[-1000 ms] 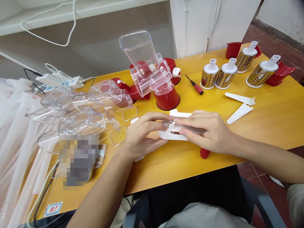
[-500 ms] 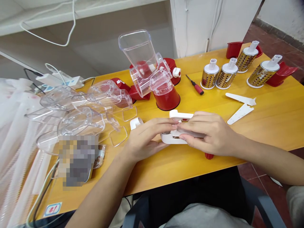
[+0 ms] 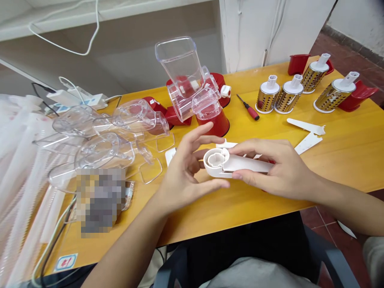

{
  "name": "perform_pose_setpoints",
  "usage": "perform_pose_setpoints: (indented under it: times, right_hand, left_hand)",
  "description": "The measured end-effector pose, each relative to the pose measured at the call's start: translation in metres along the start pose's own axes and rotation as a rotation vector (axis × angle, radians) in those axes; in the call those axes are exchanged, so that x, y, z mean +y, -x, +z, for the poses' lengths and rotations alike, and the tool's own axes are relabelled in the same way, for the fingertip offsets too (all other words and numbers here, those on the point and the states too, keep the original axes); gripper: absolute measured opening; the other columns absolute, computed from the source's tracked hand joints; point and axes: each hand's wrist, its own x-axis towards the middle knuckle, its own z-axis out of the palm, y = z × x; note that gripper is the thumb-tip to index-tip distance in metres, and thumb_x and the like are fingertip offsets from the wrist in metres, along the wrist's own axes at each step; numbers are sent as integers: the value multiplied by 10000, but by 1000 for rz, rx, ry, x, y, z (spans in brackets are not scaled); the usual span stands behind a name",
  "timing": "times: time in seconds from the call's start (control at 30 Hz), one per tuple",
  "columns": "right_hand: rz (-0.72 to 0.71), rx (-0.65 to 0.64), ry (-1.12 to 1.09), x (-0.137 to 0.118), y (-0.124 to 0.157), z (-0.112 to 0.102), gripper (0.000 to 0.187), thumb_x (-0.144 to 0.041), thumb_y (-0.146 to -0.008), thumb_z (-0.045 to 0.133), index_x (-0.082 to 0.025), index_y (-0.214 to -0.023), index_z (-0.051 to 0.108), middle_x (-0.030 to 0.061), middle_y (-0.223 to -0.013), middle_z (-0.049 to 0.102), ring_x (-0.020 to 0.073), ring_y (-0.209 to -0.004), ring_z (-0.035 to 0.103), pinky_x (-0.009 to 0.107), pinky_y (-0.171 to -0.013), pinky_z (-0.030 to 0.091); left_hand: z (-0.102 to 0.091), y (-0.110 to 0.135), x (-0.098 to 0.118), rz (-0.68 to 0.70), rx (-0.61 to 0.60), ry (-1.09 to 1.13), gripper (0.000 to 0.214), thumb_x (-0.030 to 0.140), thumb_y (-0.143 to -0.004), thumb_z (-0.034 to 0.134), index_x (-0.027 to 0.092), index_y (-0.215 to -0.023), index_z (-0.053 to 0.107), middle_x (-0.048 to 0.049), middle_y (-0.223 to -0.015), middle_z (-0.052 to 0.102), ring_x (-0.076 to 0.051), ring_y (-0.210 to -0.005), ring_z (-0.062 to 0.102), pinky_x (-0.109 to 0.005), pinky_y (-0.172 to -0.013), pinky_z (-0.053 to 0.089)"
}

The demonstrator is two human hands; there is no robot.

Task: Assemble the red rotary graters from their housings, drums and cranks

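My right hand (image 3: 277,170) grips a white crank handle (image 3: 247,164) between thumb and fingers, just above the table. The handle's round end, with a fluted socket inside, faces up and to the left. Around that end curves my left hand (image 3: 184,172), its thumb and fingers spread apart and not closed on it. Behind the held handle lies another white handle piece (image 3: 226,145), mostly covered by the hands. Two flat, tapered white strips (image 3: 306,125) rest to the right of my right hand.
Clear plastic housings (image 3: 102,150) crowd the left side, near a pixelated object (image 3: 100,200). A clear hopper assembly (image 3: 180,60) stands on a red base (image 3: 220,122). Beyond my hands lie a red-black screwdriver (image 3: 250,110) and several perforated metal grater drums (image 3: 267,98).
My left hand has opened and drawn back from the handle, uncovering its round end. The right hand keeps hold of it. The view has shifted slightly.
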Motion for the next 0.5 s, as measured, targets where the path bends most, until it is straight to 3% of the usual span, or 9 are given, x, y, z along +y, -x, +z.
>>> perform_pose_setpoints:
  times: [0.07, 0.17, 0.3, 0.5]
  right_hand:
    - [-3, 27, 28, -5, 0, -3, 360, -392, -1062, 914, -223, -1379, 889, 46, -1325, 927, 155, -1111, 909, 248, -1022, 716]
    - [-22, 32, 109, -13, -1, -6, 341, -424, -1078, 904, -220, -1352, 905, 47, -1315, 931, 175, -1124, 923, 274, -1032, 724]
    - [-17, 1, 213, -22, -4, -12, 318, -430, -1092, 885, -264, -1361, 913, 27, -1308, 932, 196, -1076, 921, 329, -1036, 737]
    - [-121, -31, 282, -23, -4, -13, 380, -397, -1127, 837, -296, -1493, 836, 21, -1432, 903, 216, -1196, 918, 348, -1040, 744]
  left_hand:
    - [2, 0, 8, -178, -13, 157, 895, 482, -832, 1168, 306, -1628, 796, -157, -1435, 901, -279, -1130, 932, -300, -865, 794]
    - [5, 0, 16, -252, 55, 225, 603, 369, -861, 1155, 268, -1408, 924, -97, -1240, 952, -226, -971, 925, -265, -795, 779]
    - [11, 2, 19, -219, 152, 165, 587, 288, -833, 1163, 263, -1375, 938, -88, -1230, 956, -220, -1011, 917, -284, -869, 781]
    - [19, 7, 18, -129, 175, 51, 604, 369, -826, 1173, 257, -1364, 921, -119, -1300, 933, -262, -1098, 909, -346, -943, 762]
